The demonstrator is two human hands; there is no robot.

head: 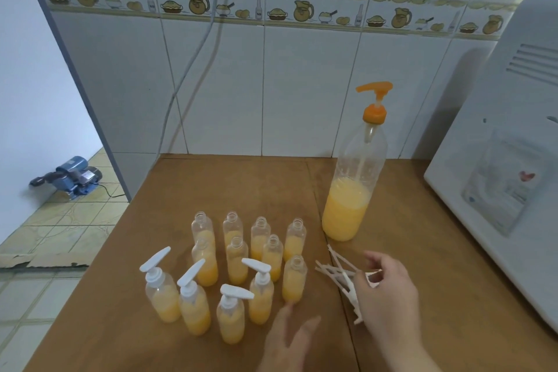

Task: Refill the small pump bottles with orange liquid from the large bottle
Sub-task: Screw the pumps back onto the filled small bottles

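Head view: a brown wooden tabletop (pixel 241 184) against a white tiled wall. The right hand (pixel 388 293) curls its fingers round one of the loose white plastic pump heads (pixel 341 276), whose dip tubes fan out up and to the left of that hand, long axes slanting across the table. The left hand (pixel 290 338) hovers with fingers straight and relaxed, holding nothing, just below and right of the cluster of small clear pump bottles (pixel 238 263), all part-filled with orange liquid; four at the near side carry white pumps, eight behind stand uncapped. The nearest uncapped bottle (pixel 294 278) stands upright between the two hands, slightly closer to the left. The tall clear large bottle with orange pump (pixel 353 178), about one-third full, stands beyond the right hand. Capping appears to be the step in hand.
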